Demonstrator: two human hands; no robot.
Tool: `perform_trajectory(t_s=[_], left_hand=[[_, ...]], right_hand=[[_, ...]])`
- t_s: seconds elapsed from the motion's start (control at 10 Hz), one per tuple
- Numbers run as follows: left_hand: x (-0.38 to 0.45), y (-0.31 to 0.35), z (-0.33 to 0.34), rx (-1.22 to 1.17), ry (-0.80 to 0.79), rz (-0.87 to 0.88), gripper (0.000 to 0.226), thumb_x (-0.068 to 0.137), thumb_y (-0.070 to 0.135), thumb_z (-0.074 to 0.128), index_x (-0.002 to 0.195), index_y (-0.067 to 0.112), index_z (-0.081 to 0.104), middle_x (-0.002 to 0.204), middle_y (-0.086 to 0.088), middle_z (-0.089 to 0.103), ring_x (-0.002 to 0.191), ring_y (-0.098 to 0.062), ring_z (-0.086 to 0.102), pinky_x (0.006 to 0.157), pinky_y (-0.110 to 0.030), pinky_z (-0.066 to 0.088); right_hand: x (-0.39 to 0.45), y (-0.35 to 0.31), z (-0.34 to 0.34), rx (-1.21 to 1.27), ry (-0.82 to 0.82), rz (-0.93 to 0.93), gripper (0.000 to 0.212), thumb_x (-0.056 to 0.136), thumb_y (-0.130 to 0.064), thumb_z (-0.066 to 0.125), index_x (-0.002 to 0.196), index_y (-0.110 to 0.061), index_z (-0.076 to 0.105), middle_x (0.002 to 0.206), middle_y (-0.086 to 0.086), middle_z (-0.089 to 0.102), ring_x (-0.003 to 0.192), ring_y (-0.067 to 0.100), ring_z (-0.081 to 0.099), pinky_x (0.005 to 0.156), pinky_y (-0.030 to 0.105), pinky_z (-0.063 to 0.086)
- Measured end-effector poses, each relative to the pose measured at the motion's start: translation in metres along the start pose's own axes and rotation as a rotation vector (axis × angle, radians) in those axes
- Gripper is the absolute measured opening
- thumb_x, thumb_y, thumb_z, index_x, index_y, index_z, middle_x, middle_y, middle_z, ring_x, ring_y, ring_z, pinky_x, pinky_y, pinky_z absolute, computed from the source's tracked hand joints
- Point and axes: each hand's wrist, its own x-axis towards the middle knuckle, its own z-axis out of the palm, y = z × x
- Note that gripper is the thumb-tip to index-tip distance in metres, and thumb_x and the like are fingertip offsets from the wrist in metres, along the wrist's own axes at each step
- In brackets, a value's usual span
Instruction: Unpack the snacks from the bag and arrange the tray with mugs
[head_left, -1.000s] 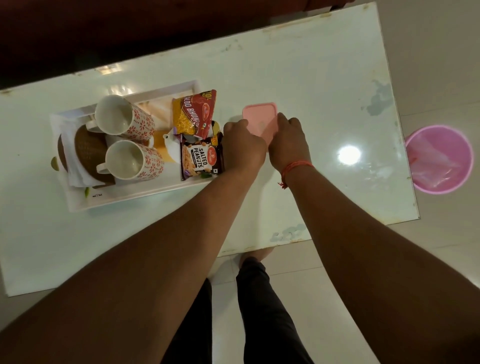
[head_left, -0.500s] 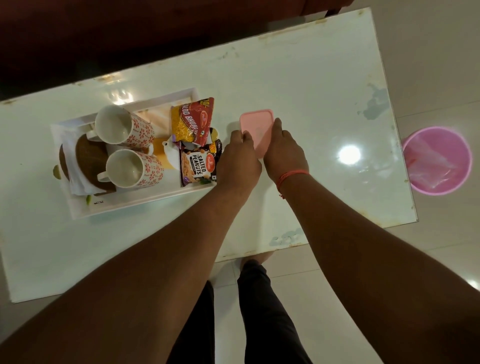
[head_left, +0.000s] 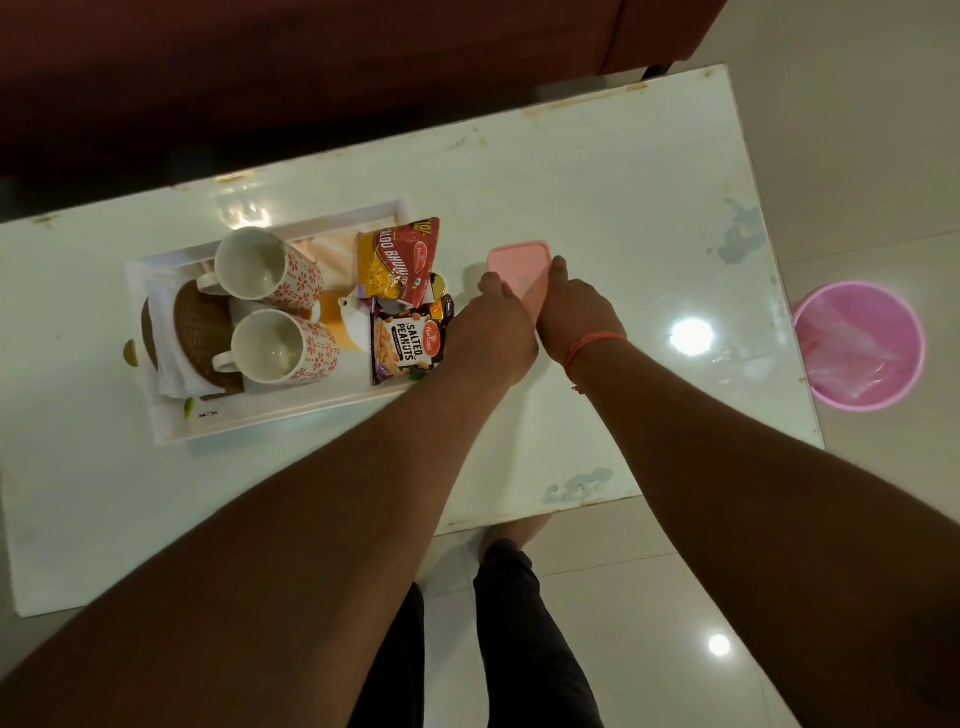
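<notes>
Surface: white glossy table (head_left: 597, 197), centre frame; dark red sofa along the top, pink bin (head_left: 860, 345) on the floor at right.
Left hand (head_left: 491, 327): knuckles up, fingers curled over the near-left edge of the pink box (head_left: 519, 262). Looks like a grasp; fingertips hidden, so contact can't be confirmed.
Right hand (head_left: 574, 309): fingers folded down along the box's right edge, one fingertip near its far-right corner. Red thread (head_left: 592, 345) on the wrist.
Box: lies flat on the table just right of centre, lid up, between and just beyond both hands. Near half is covered by them.
Key relation: box's long axis runs away from the person, roughly in line with the forearms. Hands bracket it left and right, about equally near, left slightly closer to the tray (head_left: 171, 415).
Tray: left of the box, just beside the left hand. Holds two mugs (head_left: 260, 270), upper mug tipped, lower mug (head_left: 275, 348) also on its side; brown mat (head_left: 200, 332) on a cloth at far left.
Snacks: bhujia pack (head_left: 397, 260) and peanuts pack (head_left: 408, 345) at the tray's right end, peanuts pack touching or nearly touching the left hand.
Bag: none visible.
Judgement: unpacking looks mostly done. Next move likely turns on shifting the box left toward the tray; snack packs crowd that end.
</notes>
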Motion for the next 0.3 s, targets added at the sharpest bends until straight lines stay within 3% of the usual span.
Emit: perform_trajectory(t_s=[0.1, 0.2, 0.3], left_hand=[[-0.007, -0.007, -0.007, 0.062, -0.028, 0.088, 0.065, 0.091, 0.014, 0.051, 0.150, 0.002, 0.025, 0.140, -0.015, 0.039, 0.107, -0.030, 0.061, 0.075, -0.032, 0.049], [-0.011, -0.028, -0.021, 0.059, 0.065, 0.141, 0.065, 0.088, 0.008, 0.051, 0.148, 0.006, 0.029, 0.140, -0.017, 0.036, 0.107, -0.035, 0.059, 0.074, -0.036, 0.048], [-0.011, -0.053, -0.033, 0.037, 0.205, 0.266, 0.047, 0.086, 0.004, 0.049, 0.132, 0.005, 0.049, 0.126, -0.017, 0.047, 0.090, -0.037, 0.062, 0.064, -0.038, 0.047]], right_hand=[[0.001, -0.002, -0.002, 0.040, -0.020, 0.046, 0.069, 0.097, -0.013, 0.038, 0.157, -0.014, 0.003, 0.140, 0.020, 0.048, 0.124, 0.037, 0.051, 0.099, 0.044, 0.043], [0.000, 0.000, -0.002, 0.157, 0.085, 0.110, 0.065, 0.099, -0.017, 0.037, 0.156, -0.010, 0.006, 0.150, 0.018, 0.037, 0.130, 0.038, 0.046, 0.103, 0.046, 0.040], [-0.013, -0.003, -0.001, 0.132, 0.282, 0.065, 0.058, 0.100, -0.021, 0.038, 0.153, -0.007, 0.018, 0.147, 0.017, 0.038, 0.126, 0.039, 0.046, 0.097, 0.046, 0.043]])
